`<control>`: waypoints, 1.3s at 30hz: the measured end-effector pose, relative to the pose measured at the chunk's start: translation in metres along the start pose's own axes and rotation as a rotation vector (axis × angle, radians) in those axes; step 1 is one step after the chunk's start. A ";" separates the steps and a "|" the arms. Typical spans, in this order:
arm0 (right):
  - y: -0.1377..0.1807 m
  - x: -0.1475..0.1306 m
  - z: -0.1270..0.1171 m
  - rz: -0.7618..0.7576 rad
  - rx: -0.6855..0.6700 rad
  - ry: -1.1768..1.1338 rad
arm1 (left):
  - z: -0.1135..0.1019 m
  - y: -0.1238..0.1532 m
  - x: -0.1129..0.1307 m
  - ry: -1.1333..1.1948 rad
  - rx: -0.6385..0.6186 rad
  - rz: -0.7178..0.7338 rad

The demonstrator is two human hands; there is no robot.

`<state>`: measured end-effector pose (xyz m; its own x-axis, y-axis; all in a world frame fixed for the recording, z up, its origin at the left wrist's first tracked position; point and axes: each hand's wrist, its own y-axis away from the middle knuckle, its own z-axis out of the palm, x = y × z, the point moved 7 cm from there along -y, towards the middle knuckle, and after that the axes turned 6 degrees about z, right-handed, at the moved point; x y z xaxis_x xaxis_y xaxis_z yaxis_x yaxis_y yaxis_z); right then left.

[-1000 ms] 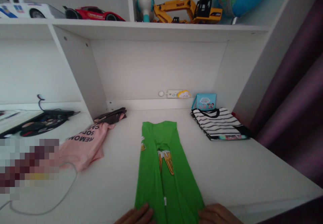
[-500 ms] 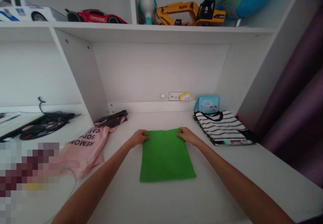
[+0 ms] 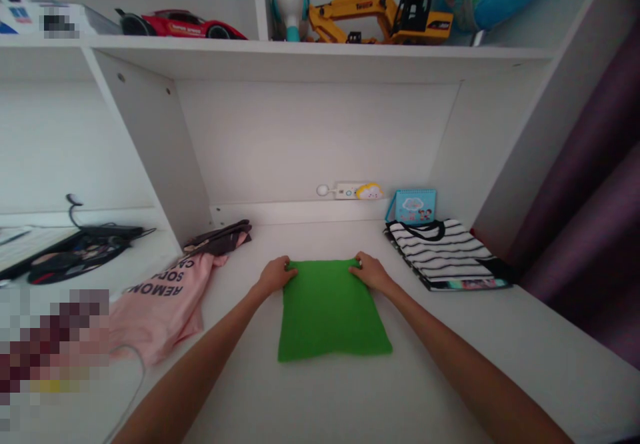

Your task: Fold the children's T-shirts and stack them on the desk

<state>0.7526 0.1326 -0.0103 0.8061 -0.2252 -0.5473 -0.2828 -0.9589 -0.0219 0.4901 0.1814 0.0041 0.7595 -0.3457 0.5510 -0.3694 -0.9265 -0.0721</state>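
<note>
A green piece of cloth (image 3: 334, 314), roughly rectangular and apparently folded, is in front of me over the white desk (image 3: 320, 404). My left hand (image 3: 276, 275) pinches its far left corner between thumb and fingers. At the far right corner, my right hand (image 3: 373, 273) grips it the same way. The far edge is stretched between both hands, while the near edge looks slightly wavy. Whether its underside touches the desk everywhere, I cannot tell.
Folded striped clothing (image 3: 445, 251) lies at the right, before a blue desk calendar (image 3: 415, 205). A pink garment (image 3: 165, 311) and dark folded clothing (image 3: 217, 237) lie left. A power strip (image 3: 347, 191) sits at the back. Overhead, a shelf (image 3: 320, 56) holds a toy excavator (image 3: 385, 21).
The cloth's near edge has become slightly wavy and shifted a little to the right. Both hands keep hold of the far corners. The camera view has shifted slightly.
</note>
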 end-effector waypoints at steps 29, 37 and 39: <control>0.160 -0.052 -0.050 -0.602 -0.178 -0.062 | -0.029 0.088 0.074 -0.210 -0.149 0.570; 0.078 -0.004 -0.020 -0.376 -0.060 0.246 | 0.056 0.134 0.158 -0.228 -0.332 0.714; 0.105 -0.005 -0.017 -0.352 -0.013 0.320 | 0.046 0.129 0.137 -0.270 -0.311 0.669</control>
<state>0.7277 0.0306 0.0042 0.9719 0.0740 -0.2235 0.0411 -0.9881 -0.1484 0.5710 0.0080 0.0319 0.4120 -0.8767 0.2481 -0.8968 -0.4383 -0.0596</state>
